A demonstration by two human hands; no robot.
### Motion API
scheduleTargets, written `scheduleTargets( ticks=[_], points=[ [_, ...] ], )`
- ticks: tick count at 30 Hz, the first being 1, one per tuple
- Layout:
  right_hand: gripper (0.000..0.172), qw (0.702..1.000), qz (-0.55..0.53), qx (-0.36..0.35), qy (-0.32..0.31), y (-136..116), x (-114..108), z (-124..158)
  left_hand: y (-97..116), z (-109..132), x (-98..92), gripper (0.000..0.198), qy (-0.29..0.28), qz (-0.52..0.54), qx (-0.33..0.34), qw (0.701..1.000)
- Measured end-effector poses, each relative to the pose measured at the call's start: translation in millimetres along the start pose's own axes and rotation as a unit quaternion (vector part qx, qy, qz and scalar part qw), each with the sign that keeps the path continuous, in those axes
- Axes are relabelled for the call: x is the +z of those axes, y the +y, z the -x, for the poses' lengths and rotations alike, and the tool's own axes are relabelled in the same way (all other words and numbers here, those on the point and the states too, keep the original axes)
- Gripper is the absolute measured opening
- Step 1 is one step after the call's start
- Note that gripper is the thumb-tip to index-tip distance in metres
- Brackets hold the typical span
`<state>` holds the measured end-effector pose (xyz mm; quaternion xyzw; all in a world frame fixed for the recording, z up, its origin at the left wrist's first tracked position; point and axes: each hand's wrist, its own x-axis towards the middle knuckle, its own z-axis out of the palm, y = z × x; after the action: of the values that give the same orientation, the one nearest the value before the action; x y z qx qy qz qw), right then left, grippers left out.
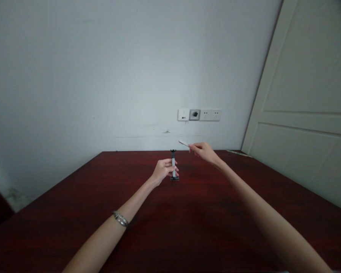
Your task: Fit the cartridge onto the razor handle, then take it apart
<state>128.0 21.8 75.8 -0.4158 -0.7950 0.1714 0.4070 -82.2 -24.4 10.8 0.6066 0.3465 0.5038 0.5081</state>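
Note:
My left hand (pixel 162 170) is closed around a small upright stand (pixel 174 167) with a dark base and a pale stem, resting on the dark red table (pixel 187 220). A silver bracelet (pixel 120 218) sits on my left forearm. My right hand (pixel 205 151) hovers just right of and above the stand, pinching a small flat white piece (pixel 183 143) that points left toward the stand's top. The white piece and the stand are apart.
A white wall stands behind the table with a row of sockets (pixel 199 115). A cream door (pixel 307 98) is on the right. A thin pale strip (pixel 238 153) lies at the table's far right edge.

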Motion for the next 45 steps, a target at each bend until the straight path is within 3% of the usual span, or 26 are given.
scheduleTargets(
  ticks=[4,7,10,20,25,33,38,45],
  points=[
    [0.05,0.991,-0.121,0.057,0.014,1.3,24.7,27.4,-6.5,-6.1,0.1,0.023,0.037,-0.031,0.042,0.998],
    [0.044,0.966,-0.242,0.091,0.005,-2.3,46.2,47.1,-11.1,-10.0,0.7,0.018,0.05,-0.063,0.075,0.994],
    [0.039,0.945,-0.315,0.086,0.01,-10.5,60.8,55.8,-15.0,-12.5,-0.4,0.014,0.058,-0.088,0.096,0.99],
    [0.035,0.917,-0.388,0.085,0.016,-15.1,92.6,65.4,-15.4,-11.1,-1.8,0.014,0.06,-0.101,0.1,0.988],
    [0.034,0.897,-0.431,0.086,0.048,-19.9,90.8,56.6,-18.5,-12.0,-3.1,0.012,0.067,-0.097,0.098,0.988],
    [0.035,0.878,-0.46,0.134,-0.004,-17.2,103.3,69.5,-18.1,-13.5,-5.9,0.014,0.056,-0.096,0.108,0.988],
    [0.036,0.866,-0.485,0.117,0.045,-20.5,99.1,59.1,-22.1,-14.2,-7.5,0.013,0.06,-0.104,0.108,0.987],
    [0.039,0.868,-0.479,0.122,0.051,-21.7,115.2,70.1,-25.9,-18.6,-9.3,0.019,0.042,-0.121,0.128,0.984]
  ],
)
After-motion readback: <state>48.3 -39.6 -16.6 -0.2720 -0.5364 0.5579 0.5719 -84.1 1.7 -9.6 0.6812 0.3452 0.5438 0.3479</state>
